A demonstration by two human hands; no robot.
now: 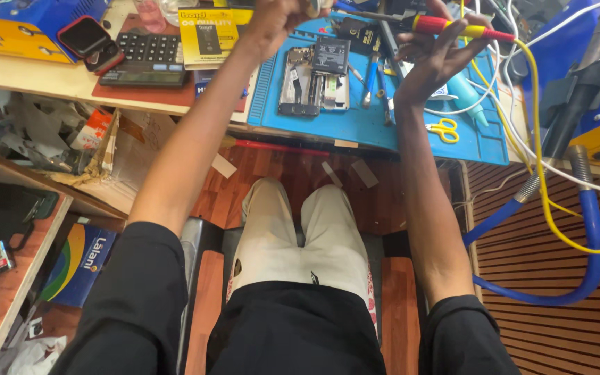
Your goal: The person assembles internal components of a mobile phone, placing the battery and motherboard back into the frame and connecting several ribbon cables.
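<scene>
my right hand (433,57) fingers clamped on red-yellow iron (453,28), left hand (272,24) raised, closed on something small at frame top, can't tell what, opened phone (312,80) on blue mat (355,121) between them

Bright, even light, soft shadows under the bench, sharp focus, wide-angle bending at the edges.

The work mat (411,132) on the desk (43,80) is blue. The tool (453,28) has a red grip and yellow collar, trailing a yellow cable (546,201). Small scissors (443,129) are yellow-handled. The calculator (146,59) is black, the hose (592,229) blue, the trousers (293,239) cream.
</scene>
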